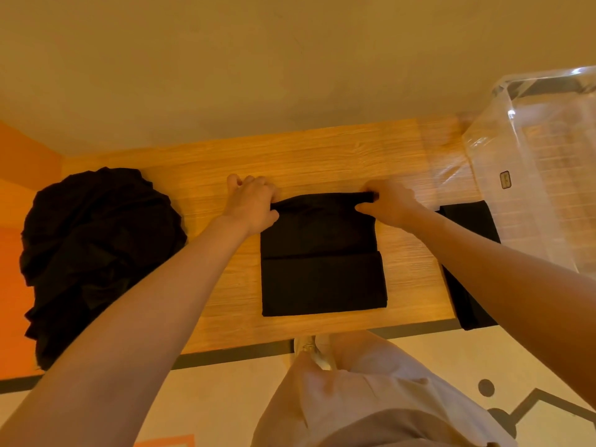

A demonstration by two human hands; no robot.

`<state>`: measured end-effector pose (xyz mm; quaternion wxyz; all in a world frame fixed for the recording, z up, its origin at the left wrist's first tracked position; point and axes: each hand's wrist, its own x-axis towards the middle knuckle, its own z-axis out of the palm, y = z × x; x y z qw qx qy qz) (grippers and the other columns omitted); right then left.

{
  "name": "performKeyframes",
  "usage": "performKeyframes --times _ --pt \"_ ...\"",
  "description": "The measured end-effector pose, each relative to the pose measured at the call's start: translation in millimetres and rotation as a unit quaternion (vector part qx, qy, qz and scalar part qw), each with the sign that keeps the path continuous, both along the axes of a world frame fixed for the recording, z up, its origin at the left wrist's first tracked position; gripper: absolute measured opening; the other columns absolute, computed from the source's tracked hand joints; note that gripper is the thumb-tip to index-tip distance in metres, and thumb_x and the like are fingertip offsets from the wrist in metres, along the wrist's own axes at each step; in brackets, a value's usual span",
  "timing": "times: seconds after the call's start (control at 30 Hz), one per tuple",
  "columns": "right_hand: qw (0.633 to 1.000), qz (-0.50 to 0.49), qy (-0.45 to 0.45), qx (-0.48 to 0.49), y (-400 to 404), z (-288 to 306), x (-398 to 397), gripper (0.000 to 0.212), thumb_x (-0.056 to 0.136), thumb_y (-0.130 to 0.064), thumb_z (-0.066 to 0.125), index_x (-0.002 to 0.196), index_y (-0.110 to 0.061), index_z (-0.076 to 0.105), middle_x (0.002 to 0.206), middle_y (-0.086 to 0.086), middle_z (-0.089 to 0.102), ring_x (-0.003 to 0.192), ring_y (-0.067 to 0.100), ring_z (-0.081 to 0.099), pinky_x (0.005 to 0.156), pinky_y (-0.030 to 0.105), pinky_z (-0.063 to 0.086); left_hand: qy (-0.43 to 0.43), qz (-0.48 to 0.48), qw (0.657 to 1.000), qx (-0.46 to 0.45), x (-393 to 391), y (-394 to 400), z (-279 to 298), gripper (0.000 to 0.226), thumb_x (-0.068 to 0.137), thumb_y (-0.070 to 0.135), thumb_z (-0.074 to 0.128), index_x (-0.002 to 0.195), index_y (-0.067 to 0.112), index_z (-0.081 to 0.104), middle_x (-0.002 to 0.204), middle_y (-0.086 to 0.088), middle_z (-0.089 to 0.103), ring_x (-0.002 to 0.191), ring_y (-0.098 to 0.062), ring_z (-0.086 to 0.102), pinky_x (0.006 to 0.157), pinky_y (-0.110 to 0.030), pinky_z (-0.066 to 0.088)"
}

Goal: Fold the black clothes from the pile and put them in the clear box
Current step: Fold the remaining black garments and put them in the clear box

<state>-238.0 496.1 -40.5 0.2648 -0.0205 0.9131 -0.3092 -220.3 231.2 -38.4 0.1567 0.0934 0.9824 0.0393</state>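
A black garment (pixel 322 269) lies partly folded in the middle of the wooden table (pixel 322 156), its near part doubled over. My left hand (pixel 251 204) grips its far left corner and my right hand (pixel 387 204) pinches its far right corner. That far edge is lifted slightly off the table. A pile of crumpled black clothes (pixel 93 246) sits at the table's left end. The clear box (pixel 541 162) stands at the right end. A black folded piece (pixel 471 227) lies at its base, partly hidden by my right forearm; whether inside or beside the box, I cannot tell.
The table's far edge meets a plain wall. An orange wall panel (pixel 16 269) lies left of the pile. Below the near table edge I see my light trousers (pixel 354 398) and a shoe (pixel 306 345) on a pale floor.
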Motion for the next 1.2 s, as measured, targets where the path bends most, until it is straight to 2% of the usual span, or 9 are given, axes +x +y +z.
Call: performKeyframes --times 0.13,0.3,0.5,0.6,0.7,0.87,1.03,1.13,1.2 --pt "0.993 -0.033 0.039 -0.103 7.1 12.2 14.4 0.016 0.087 -0.021 0.068 0.101 -0.021 0.063 0.094 -0.008 0.061 0.091 0.007 0.058 0.081 0.024 0.047 0.013 0.080 0.985 0.153 21.7 -10.9 19.4 0.010 0.088 0.024 0.064 0.091 0.028 0.055 0.092 0.010 0.055 0.093 -0.015 0.040 0.077 -0.030 0.016" --pt "0.985 -0.021 0.042 -0.167 26.9 25.2 60.4 0.017 0.086 -0.018 0.069 0.100 -0.026 0.064 0.101 -0.011 0.064 0.099 -0.003 0.056 0.085 0.010 0.038 0.043 0.076 0.961 0.261 82.1 -18.8 30.3 0.020 0.080 0.017 0.074 0.084 0.030 0.059 0.092 0.017 0.059 0.095 -0.004 0.051 0.086 -0.026 0.017" --pt "0.986 0.088 0.133 -0.055 51.6 5.3 128.8 0.021 0.078 -0.025 0.073 0.094 -0.032 0.063 0.107 -0.017 0.060 0.112 0.014 0.054 0.104 0.044 0.028 0.085 -0.036 0.971 0.222 164.0 -18.5 -2.0 0.024 0.073 0.010 0.077 0.086 0.025 0.064 0.091 0.014 0.062 0.096 -0.002 0.049 0.085 -0.027 0.016" --pt "0.969 0.156 0.192 0.025 57.8 -10.2 156.6 0.023 0.079 -0.023 0.075 0.097 -0.032 0.066 0.117 -0.010 0.058 0.117 0.019 0.050 0.097 0.042 0.021 0.094 -0.030 0.976 0.195 190.2 -19.7 -14.6 0.009 0.081 0.023 0.060 0.087 0.027 0.066 0.093 0.013 0.064 0.101 -0.004 0.048 0.086 -0.029 0.016" --pt "0.966 0.168 0.189 0.060 61.3 -13.3 174.2 0.024 0.082 -0.041 0.064 0.105 -0.032 0.063 0.131 -0.008 0.051 0.126 0.019 0.040 0.098 0.040 0.018 0.103 -0.024 0.979 0.172 209.4 -21.7 -17.2 0.022 0.082 0.036 0.049 0.087 0.029 0.068 0.098 0.015 0.063 0.107 -0.006 0.047 0.086 -0.032 0.017" --pt "0.958 0.147 0.240 0.050 42.4 -3.1 179.2 0.041 0.092 -0.046 0.042 0.123 -0.024 0.058 0.141 -0.002 0.045 0.130 0.018 0.040 0.106 0.037 0.020 0.190 0.055 0.970 0.144 203.0 -9.5 -13.0 0.026 0.091 0.031 0.046 0.103 0.022 0.067 0.112 0.006 0.061 0.108 -0.012 0.053 0.087 -0.032 0.018" --pt "0.948 0.184 0.240 0.100 -11.9 -20.4 156.4 0.055 0.098 -0.042 0.030 0.144 -0.013 0.040 0.156 0.004 0.029 0.144 0.020 0.024 0.117 0.040 0.013 0.099 0.018 0.987 0.127 162.5 49.8 -24.9 0.055 0.099 0.043 0.026 0.145 0.016 0.036 0.156 -0.003 0.028 0.143 -0.019 0.022 0.109 -0.041 0.017" --pt "0.951 0.189 0.189 0.159 -20.2 -42.7 152.0 0.069 0.097 -0.055 0.010 0.151 -0.014 0.021 0.159 0.002 0.014 0.147 0.019 0.013 0.119 0.037 0.002 0.028 -0.017 0.997 0.071 159.5 60.5 -48.1 0.067 0.094 0.053 0.003 0.153 0.022 0.010 0.161 0.003 0.001 0.147 -0.012 -0.006 0.119 -0.040 0.002" --pt "0.952 0.144 0.174 0.207 -3.4 -56.6 153.6 0.077 0.092 -0.063 0.000 0.153 -0.016 0.004 0.159 -0.001 -0.003 0.148 0.016 -0.001 0.119 0.037 -0.004 0.025 -0.012 0.998 0.053 166.1 47.1 -62.8 0.069 0.093 0.057 0.001 0.154 0.024 0.003 0.161 0.004 -0.005 0.146 -0.010 -0.013 0.119 -0.039 -0.006"
